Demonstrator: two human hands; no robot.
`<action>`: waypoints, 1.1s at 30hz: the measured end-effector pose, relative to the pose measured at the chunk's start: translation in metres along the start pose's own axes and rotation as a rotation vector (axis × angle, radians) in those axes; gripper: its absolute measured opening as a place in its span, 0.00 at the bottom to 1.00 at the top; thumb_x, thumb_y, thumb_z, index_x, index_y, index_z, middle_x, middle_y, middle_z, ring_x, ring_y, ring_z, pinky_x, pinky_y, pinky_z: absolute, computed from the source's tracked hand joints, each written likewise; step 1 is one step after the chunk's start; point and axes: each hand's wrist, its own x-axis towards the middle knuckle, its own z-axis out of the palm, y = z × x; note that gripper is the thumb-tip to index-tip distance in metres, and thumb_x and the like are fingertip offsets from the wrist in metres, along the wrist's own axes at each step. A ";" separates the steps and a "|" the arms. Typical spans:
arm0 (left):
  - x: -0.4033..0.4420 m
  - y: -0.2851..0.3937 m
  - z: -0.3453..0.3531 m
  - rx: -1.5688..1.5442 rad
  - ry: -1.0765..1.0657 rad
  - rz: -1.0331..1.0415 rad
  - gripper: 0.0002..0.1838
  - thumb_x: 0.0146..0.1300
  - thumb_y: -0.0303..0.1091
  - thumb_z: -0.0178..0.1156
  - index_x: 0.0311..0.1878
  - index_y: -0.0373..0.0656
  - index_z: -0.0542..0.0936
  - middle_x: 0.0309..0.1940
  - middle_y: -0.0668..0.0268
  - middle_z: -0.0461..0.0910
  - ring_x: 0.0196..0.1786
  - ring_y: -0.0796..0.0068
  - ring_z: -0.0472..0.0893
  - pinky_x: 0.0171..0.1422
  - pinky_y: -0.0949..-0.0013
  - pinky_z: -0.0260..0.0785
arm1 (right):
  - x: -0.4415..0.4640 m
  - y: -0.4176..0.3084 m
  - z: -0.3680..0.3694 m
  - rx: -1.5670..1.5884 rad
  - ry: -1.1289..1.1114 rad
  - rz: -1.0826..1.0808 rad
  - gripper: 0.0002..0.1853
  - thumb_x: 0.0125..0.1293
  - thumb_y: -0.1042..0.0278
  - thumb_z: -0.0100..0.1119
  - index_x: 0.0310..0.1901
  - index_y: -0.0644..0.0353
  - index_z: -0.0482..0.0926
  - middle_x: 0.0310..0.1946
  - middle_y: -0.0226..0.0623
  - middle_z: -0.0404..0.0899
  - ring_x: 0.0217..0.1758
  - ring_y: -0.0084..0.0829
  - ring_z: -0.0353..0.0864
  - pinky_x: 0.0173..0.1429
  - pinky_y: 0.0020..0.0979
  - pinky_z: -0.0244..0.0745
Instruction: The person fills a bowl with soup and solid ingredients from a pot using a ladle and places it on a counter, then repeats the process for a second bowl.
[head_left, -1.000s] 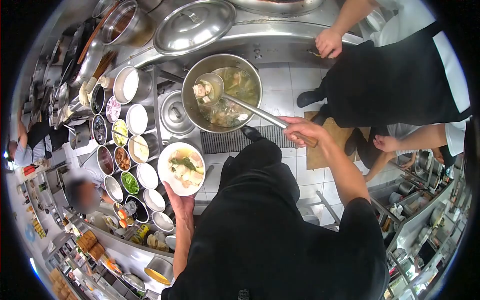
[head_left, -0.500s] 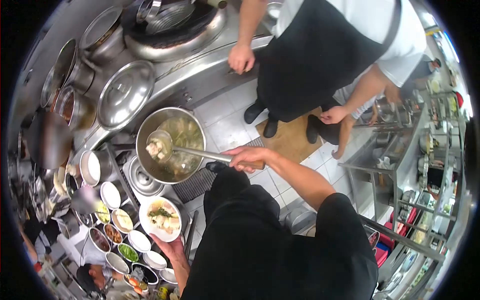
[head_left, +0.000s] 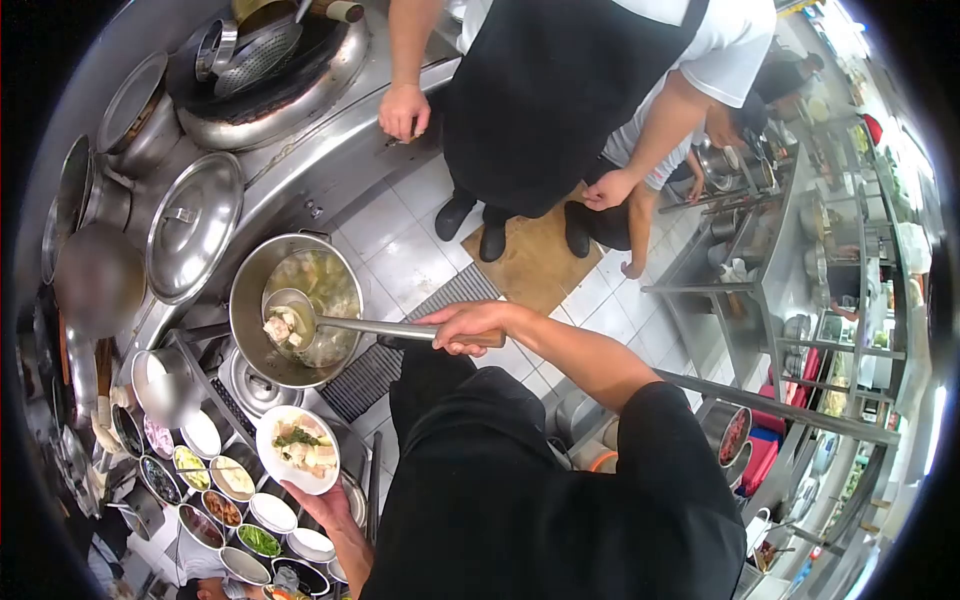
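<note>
My right hand [head_left: 468, 328] is wrapped round the handle of a long ladle [head_left: 370, 326]. The ladle's bowl lies inside a tall steel pot [head_left: 243, 330], carrying pale chunks of food [head_left: 284, 325]. Cloudy broth [head_left: 330, 285] with greenish pieces surrounds it. Low on the left, my left hand [head_left: 328, 508] grips a white bowl [head_left: 270, 450] by its lower edge. Pale slices and dark green leaves [head_left: 300, 440] lie in that bowl, which is just below the pot and apart from it.
Small containers of ingredients [head_left: 260, 540] crowd the lower left. A steel lid [head_left: 195, 228] and a wok [head_left: 270, 110] occupy the counter above. A co-worker in a dark apron [head_left: 560, 100] stands across from me. Metal shelving [head_left: 770, 290] runs along the right.
My view has shifted, so most of the scene sits further left. The ladle is still in the pot with its chunks, and the white bowl remains in my left hand.
</note>
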 end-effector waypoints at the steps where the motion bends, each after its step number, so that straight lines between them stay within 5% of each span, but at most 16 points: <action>1: 0.001 0.000 -0.001 0.000 -0.005 -0.006 0.40 0.68 0.64 0.55 0.76 0.52 0.60 0.72 0.61 0.67 0.69 0.55 0.73 0.61 0.47 0.77 | -0.001 0.003 0.001 0.002 0.007 -0.002 0.40 0.68 0.69 0.57 0.79 0.45 0.52 0.20 0.27 0.71 0.13 0.20 0.69 0.16 0.25 0.63; 13: 0.012 0.001 -0.010 0.030 0.014 -0.022 0.42 0.68 0.66 0.55 0.77 0.52 0.59 0.72 0.62 0.67 0.69 0.55 0.72 0.63 0.45 0.74 | -0.007 0.014 0.013 0.052 0.035 -0.005 0.43 0.68 0.72 0.56 0.80 0.47 0.47 0.19 0.27 0.70 0.13 0.17 0.68 0.15 0.23 0.64; 16: 0.016 0.005 -0.025 0.046 -0.006 -0.027 0.43 0.66 0.65 0.58 0.77 0.52 0.60 0.73 0.64 0.66 0.72 0.56 0.69 0.70 0.43 0.66 | -0.002 0.018 0.010 0.069 0.030 0.076 0.41 0.68 0.68 0.57 0.79 0.30 0.51 0.19 0.23 0.68 0.13 0.17 0.66 0.16 0.23 0.62; 20: 0.013 0.006 -0.010 0.097 -0.006 -0.013 0.41 0.69 0.65 0.54 0.76 0.49 0.60 0.72 0.61 0.67 0.69 0.55 0.72 0.63 0.46 0.73 | -0.013 0.010 0.008 -0.005 0.043 0.006 0.40 0.68 0.70 0.57 0.79 0.48 0.51 0.19 0.27 0.71 0.13 0.19 0.69 0.15 0.25 0.64; 33: 0.014 -0.001 -0.007 0.043 0.029 0.000 0.42 0.69 0.66 0.52 0.77 0.50 0.58 0.73 0.60 0.65 0.69 0.55 0.72 0.63 0.48 0.76 | -0.025 0.008 0.023 0.009 0.062 0.016 0.42 0.68 0.72 0.54 0.80 0.50 0.47 0.19 0.29 0.71 0.11 0.19 0.69 0.16 0.25 0.66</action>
